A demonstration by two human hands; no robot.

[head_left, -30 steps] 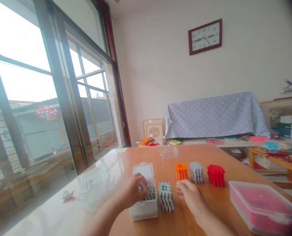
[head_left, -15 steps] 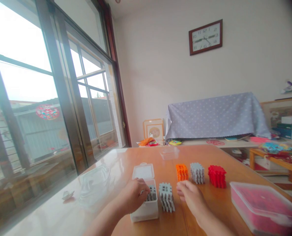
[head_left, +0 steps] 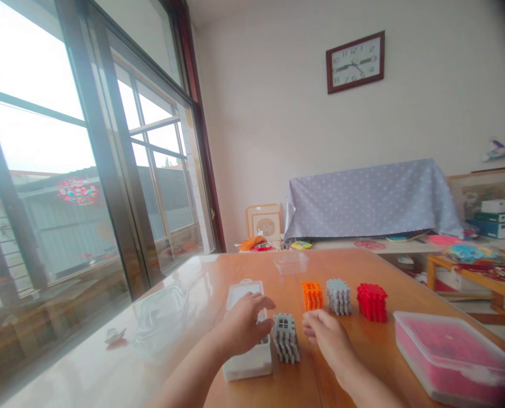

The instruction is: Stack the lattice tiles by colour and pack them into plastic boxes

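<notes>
My left hand [head_left: 248, 324] is over an open white plastic box [head_left: 249, 367], thumb and fingers spread with nothing between them. Some grey pieces show in the box beneath it. Just right of the box stands a stack of grey notched pieces [head_left: 285, 339]. My right hand [head_left: 324, 331] rests near the table to the right of that stack, its fingers curled together; what they hold, if anything, is hidden. Beyond it are an orange stack [head_left: 312, 296], a light grey-blue stack [head_left: 338, 297] and a red stack [head_left: 372, 302].
A lidded clear box of red pieces [head_left: 452, 354] sits at the right. Crumpled clear plastic [head_left: 161, 317] and a small grey item [head_left: 115, 336] lie at the left. A clear container [head_left: 290, 263] stands at the table's far edge [head_left: 341, 253].
My left hand has risen out of the box and moved slightly right, and its fingers have opened. My right hand has stayed nearly in place. The view has shifted slightly.
</notes>
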